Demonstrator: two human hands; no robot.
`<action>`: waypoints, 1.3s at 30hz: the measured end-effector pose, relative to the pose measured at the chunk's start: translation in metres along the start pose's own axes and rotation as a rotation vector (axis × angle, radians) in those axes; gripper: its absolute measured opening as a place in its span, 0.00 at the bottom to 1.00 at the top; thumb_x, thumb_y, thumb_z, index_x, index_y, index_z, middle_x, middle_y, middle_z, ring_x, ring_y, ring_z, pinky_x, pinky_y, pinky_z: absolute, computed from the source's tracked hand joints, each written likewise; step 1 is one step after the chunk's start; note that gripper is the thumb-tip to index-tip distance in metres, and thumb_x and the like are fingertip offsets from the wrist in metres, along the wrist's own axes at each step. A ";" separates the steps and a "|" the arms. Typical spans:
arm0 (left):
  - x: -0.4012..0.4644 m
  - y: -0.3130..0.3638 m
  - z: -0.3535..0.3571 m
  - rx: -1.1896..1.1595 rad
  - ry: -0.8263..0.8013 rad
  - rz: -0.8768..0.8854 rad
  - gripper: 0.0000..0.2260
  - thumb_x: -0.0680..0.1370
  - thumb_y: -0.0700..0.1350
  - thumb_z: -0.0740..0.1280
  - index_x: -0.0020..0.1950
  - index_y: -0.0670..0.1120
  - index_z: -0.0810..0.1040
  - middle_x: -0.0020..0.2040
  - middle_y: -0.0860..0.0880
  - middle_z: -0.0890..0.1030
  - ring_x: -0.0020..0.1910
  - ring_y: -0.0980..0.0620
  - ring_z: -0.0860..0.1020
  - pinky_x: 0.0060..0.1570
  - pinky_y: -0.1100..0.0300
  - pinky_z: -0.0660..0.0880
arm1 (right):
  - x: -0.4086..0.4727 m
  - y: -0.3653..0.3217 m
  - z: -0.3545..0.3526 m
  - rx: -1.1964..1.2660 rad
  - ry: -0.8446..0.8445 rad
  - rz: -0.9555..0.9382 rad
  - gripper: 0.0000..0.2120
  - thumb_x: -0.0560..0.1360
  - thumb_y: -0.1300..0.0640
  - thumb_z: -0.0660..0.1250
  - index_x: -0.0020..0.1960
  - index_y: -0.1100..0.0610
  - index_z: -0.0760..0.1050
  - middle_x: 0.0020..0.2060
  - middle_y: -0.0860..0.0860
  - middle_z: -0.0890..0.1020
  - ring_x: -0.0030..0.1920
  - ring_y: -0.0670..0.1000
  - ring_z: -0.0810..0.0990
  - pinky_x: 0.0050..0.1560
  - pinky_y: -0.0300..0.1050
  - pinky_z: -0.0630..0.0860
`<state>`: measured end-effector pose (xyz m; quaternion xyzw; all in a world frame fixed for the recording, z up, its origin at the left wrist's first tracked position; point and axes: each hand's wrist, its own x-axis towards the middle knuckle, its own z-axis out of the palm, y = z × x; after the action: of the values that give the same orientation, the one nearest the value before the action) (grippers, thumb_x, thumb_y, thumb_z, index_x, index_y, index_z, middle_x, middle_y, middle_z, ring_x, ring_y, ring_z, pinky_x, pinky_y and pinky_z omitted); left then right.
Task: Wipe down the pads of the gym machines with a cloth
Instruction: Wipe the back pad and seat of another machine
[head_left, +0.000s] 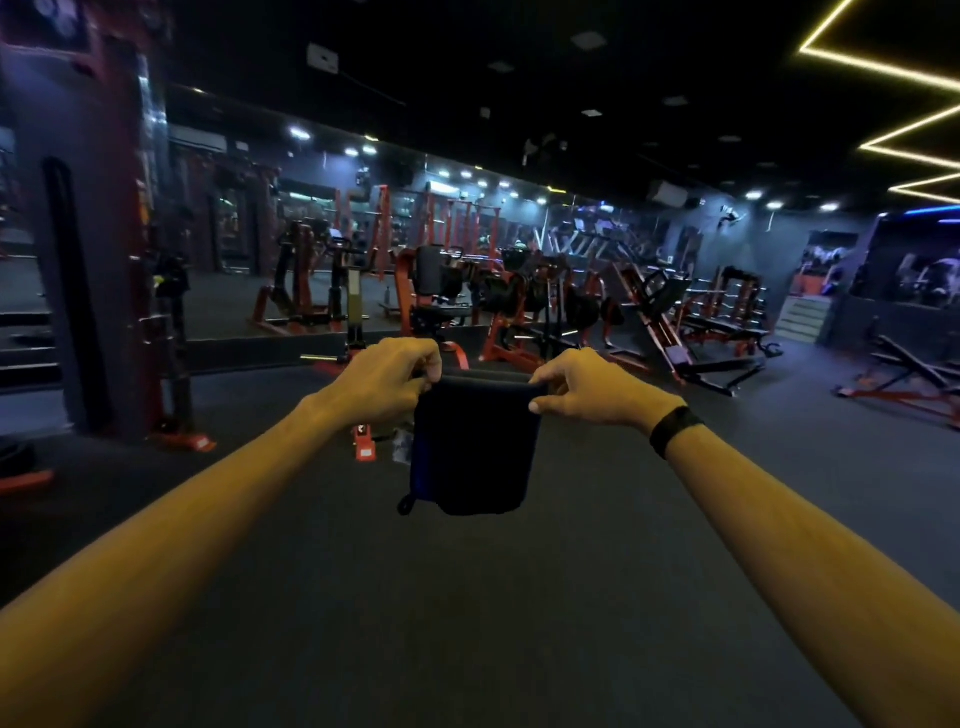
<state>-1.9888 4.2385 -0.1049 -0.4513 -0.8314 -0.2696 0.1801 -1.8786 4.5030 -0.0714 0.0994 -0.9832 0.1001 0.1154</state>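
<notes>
A dark blue cloth (475, 447) hangs folded in front of me at arm's length, a small loop dangling from its lower left corner. My left hand (389, 379) pinches its top left corner and my right hand (587, 389) pinches its top right corner. A black band sits on my right wrist. Red-framed gym machines with black pads (434, 275) stand several steps ahead, beyond the cloth.
Dark rubber floor (467, 597) stretches between me and the machines. A tall column with a weight stack (88, 260) stands at the left. Benches and a leg press (670, 312) fill the right middle; another bench (904, 374) sits far right. A mirror wall runs behind.
</notes>
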 end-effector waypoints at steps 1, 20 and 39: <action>0.015 -0.010 0.009 -0.005 -0.018 0.011 0.11 0.75 0.35 0.70 0.44 0.52 0.74 0.43 0.55 0.78 0.41 0.55 0.75 0.42 0.50 0.75 | 0.013 0.014 0.004 0.014 0.003 0.015 0.11 0.77 0.55 0.73 0.58 0.58 0.83 0.52 0.55 0.84 0.51 0.53 0.82 0.56 0.57 0.79; 0.390 -0.244 0.148 0.072 0.050 0.019 0.14 0.78 0.32 0.65 0.46 0.50 0.84 0.45 0.51 0.72 0.44 0.50 0.73 0.42 0.55 0.69 | 0.377 0.317 0.022 0.090 0.170 -0.038 0.10 0.77 0.57 0.73 0.56 0.60 0.82 0.49 0.53 0.83 0.49 0.51 0.80 0.53 0.44 0.75; 0.666 -0.535 0.269 0.015 0.060 -0.159 0.17 0.73 0.34 0.70 0.42 0.57 0.73 0.47 0.53 0.73 0.47 0.52 0.75 0.50 0.45 0.75 | 0.765 0.535 0.110 0.080 0.091 -0.093 0.11 0.74 0.51 0.75 0.50 0.58 0.82 0.45 0.53 0.83 0.46 0.52 0.81 0.49 0.54 0.79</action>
<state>-2.8089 4.5980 -0.1085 -0.3743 -0.8607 -0.2904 0.1865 -2.7480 4.8605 -0.0799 0.1450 -0.9665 0.1382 0.1607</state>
